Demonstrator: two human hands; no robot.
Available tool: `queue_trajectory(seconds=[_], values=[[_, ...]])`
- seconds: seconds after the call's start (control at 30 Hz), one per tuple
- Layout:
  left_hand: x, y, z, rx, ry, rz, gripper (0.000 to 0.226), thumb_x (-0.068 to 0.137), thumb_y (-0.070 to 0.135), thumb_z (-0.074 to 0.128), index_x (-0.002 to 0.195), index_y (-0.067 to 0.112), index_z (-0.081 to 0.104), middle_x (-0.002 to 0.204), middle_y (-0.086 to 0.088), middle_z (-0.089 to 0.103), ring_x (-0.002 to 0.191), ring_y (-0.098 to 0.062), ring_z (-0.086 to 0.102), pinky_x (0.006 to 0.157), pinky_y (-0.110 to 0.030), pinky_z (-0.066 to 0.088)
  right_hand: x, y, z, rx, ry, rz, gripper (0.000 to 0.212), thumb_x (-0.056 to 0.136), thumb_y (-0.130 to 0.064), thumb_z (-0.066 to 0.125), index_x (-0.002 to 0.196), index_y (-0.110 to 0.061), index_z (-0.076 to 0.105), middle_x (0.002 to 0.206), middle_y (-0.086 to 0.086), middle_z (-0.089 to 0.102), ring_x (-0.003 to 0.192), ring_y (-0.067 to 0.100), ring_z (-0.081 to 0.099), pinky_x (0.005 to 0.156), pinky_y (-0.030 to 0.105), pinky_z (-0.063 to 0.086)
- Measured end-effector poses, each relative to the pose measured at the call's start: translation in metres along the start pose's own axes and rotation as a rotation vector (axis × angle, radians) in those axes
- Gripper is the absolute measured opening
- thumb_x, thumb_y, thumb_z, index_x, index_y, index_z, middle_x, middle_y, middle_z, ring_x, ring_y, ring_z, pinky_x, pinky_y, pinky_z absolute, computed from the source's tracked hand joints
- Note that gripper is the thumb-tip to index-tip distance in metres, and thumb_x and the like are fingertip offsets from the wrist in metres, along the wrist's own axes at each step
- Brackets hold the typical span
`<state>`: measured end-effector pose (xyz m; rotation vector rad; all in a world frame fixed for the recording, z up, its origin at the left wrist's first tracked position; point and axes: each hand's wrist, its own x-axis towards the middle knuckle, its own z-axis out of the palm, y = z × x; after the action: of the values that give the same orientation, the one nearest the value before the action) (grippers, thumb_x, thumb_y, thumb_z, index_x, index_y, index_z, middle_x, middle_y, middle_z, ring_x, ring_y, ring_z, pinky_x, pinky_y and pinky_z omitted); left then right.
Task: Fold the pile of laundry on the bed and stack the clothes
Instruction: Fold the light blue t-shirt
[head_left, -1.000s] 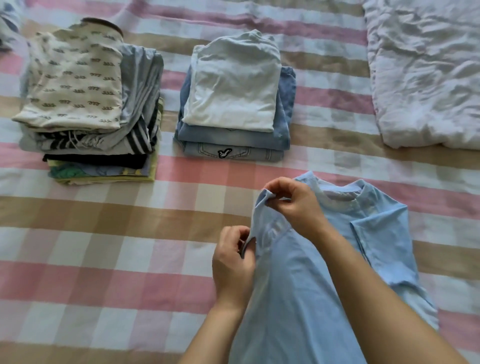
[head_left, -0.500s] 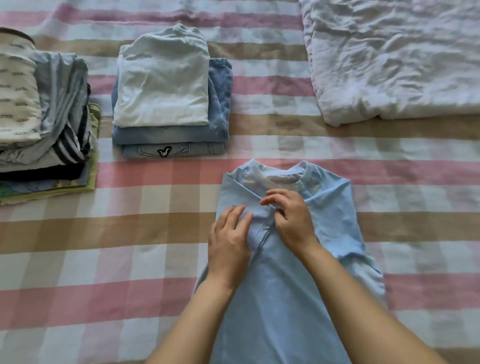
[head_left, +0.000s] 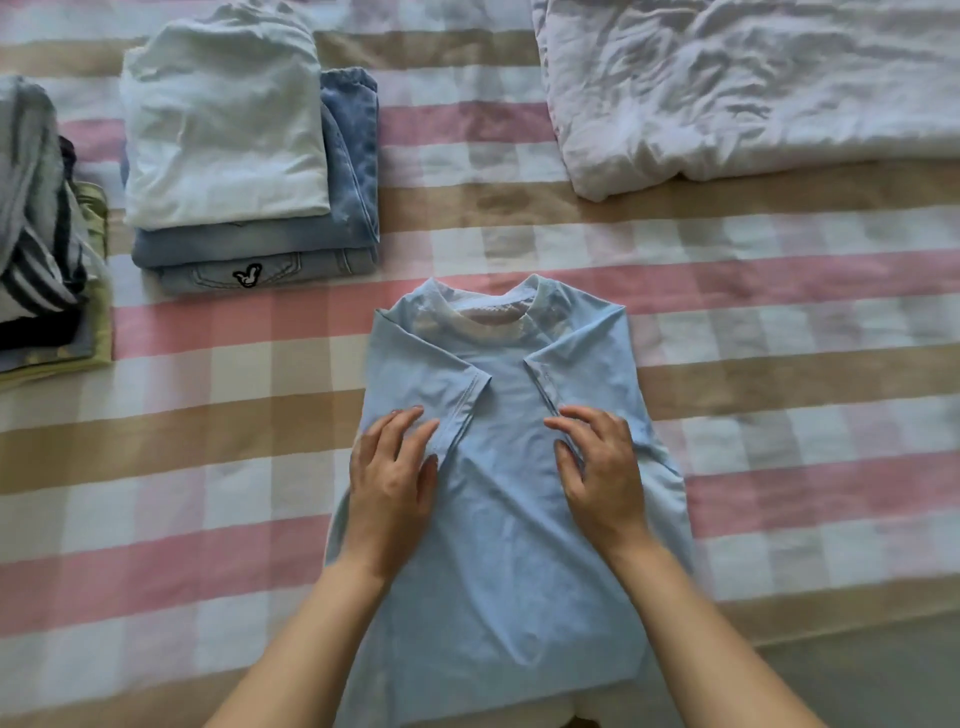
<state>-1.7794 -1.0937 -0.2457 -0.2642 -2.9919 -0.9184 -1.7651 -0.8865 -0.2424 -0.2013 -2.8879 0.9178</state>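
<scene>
A checked sheet (head_left: 208, 467) in pink, tan and white bands covered the bed and filled nearly the whole frame. At the lower right corner a plain grey strip showed past the sheet's edge; what it was could not be told.

A crumpled white blanket (head_left: 753, 93) lay across the upper right, well apart from the work. At the upper left stood a stack of folded clothes: a white top (head_left: 223, 130) on top of folded jeans (head_left: 348, 156), the lowest pair showing a small black-and-white patch. At the left edge of the frame a second stack (head_left: 47, 249), partly cut off, showed grey, striped, dark and pale green layers.

The light blue T-shirt (head_left: 509, 571) lay flat in the lower centre of the frame, its collar pointing toward the top, both sleeves folded in over the chest so that their hems nearly met in the middle. Its lower hem ran out near the bottom edge, between the forearms.

The left hand (head_left: 392, 478) lay palm down on the left folded sleeve, fingers straight. The right hand (head_left: 602, 467) rested on the right folded edge, fingers spread and only slightly bent, gripping nothing. The two hands were apart, with bare shirt between them.
</scene>
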Motion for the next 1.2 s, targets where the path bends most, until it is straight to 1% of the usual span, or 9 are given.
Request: queue_trajectory(seconds=[0.2, 0.37, 0.47, 0.6, 0.73, 0.83, 0.9, 1.1, 1.2], values=[[-0.118, 0.003, -0.004, -0.022, -0.027, -0.168, 0.037, 0.084, 0.019, 0.044, 0.107, -0.002, 0.064, 0.116, -0.023, 0.058, 0.109, -0.034, 0.048, 0.097, -0.038, 0.034, -0.12, 0.037, -0.022, -0.11, 0.053, 0.23, 0.023, 0.072, -0.006, 0.062, 0.093, -0.007, 0.071, 0.094, 0.016, 0.061, 0.089, 0.033, 0.055, 0.084, 0.03, 0.034], [-0.185, 0.002, -0.001, -0.006, 0.01, -0.396, 0.038, 0.08, 0.015, 0.058, 0.115, 0.001, 0.059, 0.12, -0.023, 0.05, 0.11, -0.035, 0.041, 0.096, -0.046, 0.036, -0.186, 0.051, -0.028, -0.148, 0.077, 0.414, 0.031, 0.074, -0.013, 0.065, 0.104, -0.006, 0.068, 0.109, 0.019, 0.056, 0.101, 0.034, 0.048, 0.093, 0.038, 0.034], [-0.207, 0.002, 0.001, 0.004, 0.047, -0.55, 0.054, 0.075, 0.002, 0.072, 0.124, -0.002, 0.052, 0.123, -0.028, 0.043, 0.111, -0.043, 0.041, 0.099, -0.051, 0.034, -0.203, 0.054, -0.027, -0.142, 0.094, 0.502, 0.045, 0.071, -0.005, 0.076, 0.114, -0.001, 0.062, 0.116, 0.025, 0.05, 0.107, 0.036, 0.045, 0.095, 0.045, 0.036], [-0.215, -0.001, 0.003, -0.101, 0.124, -0.737, 0.065, 0.075, 0.001, 0.072, 0.132, -0.005, 0.041, 0.115, -0.026, 0.047, 0.107, -0.04, 0.043, 0.099, -0.05, 0.032, -0.208, 0.06, -0.029, 0.032, 0.121, 0.672, 0.059, 0.075, -0.002, 0.072, 0.128, 0.004, 0.045, 0.12, 0.027, 0.046, 0.106, 0.042, 0.048, 0.096, 0.049, 0.04], [-0.211, -0.009, 0.001, -0.156, 0.161, -0.848, 0.033, 0.077, 0.004, 0.071, 0.105, -0.002, 0.055, 0.097, -0.02, 0.053, 0.095, -0.037, 0.046, 0.086, -0.041, 0.034, -0.205, 0.072, -0.028, 0.028, 0.073, 0.78, 0.045, 0.08, -0.002, 0.066, 0.121, 0.004, 0.049, 0.104, 0.026, 0.056, 0.098, 0.039, 0.048, 0.086, 0.045, 0.041], [-0.21, -0.013, 0.0, -0.143, 0.11, -0.842, 0.015, 0.081, 0.008, 0.067, 0.088, -0.002, 0.058, 0.092, -0.019, 0.052, 0.09, -0.035, 0.046, 0.082, -0.04, 0.034, -0.206, 0.076, -0.031, -0.053, 0.027, 0.758, 0.017, 0.083, -0.008, 0.066, 0.088, 0.006, 0.057, 0.088, 0.026, 0.057, 0.09, 0.039, 0.047, 0.079, 0.042, 0.036], [-0.214, -0.011, -0.003, -0.175, 0.102, -0.842, 0.01, 0.084, 0.007, 0.063, 0.086, 0.0, 0.056, 0.087, -0.015, 0.052, 0.085, -0.033, 0.049, 0.075, -0.04, 0.036, -0.209, 0.077, -0.033, -0.038, 0.005, 0.752, 0.02, 0.085, -0.012, 0.064, 0.077, 0.003, 0.053, 0.082, 0.024, 0.055, 0.085, 0.037, 0.048, 0.073, 0.039, 0.033], [-0.225, 0.008, -0.035, -0.348, 0.081, -0.854, 0.017, 0.087, 0.001, 0.058, 0.098, 0.008, 0.048, 0.089, -0.011, 0.058, 0.081, -0.021, 0.056, 0.072, -0.03, 0.039, -0.23, 0.057, -0.061, 0.183, -0.003, 0.839, 0.021, 0.087, -0.013, 0.063, 0.105, -0.011, 0.053, 0.088, 0.004, 0.062, 0.078, 0.021, 0.059, 0.063, 0.029, 0.041], [-0.209, 0.021, -0.061, -0.477, 0.159, -0.779, 0.017, 0.087, -0.005, 0.055, 0.094, 0.01, 0.052, 0.082, -0.011, 0.058, 0.066, -0.001, 0.055, 0.058, -0.008, 0.041, -0.22, 0.045, -0.087, 0.292, 0.09, 0.757, 0.022, 0.087, -0.01, 0.062, 0.099, -0.024, 0.05, 0.088, -0.003, 0.06, 0.072, -0.002, 0.058, 0.061, 0.009, 0.041]])
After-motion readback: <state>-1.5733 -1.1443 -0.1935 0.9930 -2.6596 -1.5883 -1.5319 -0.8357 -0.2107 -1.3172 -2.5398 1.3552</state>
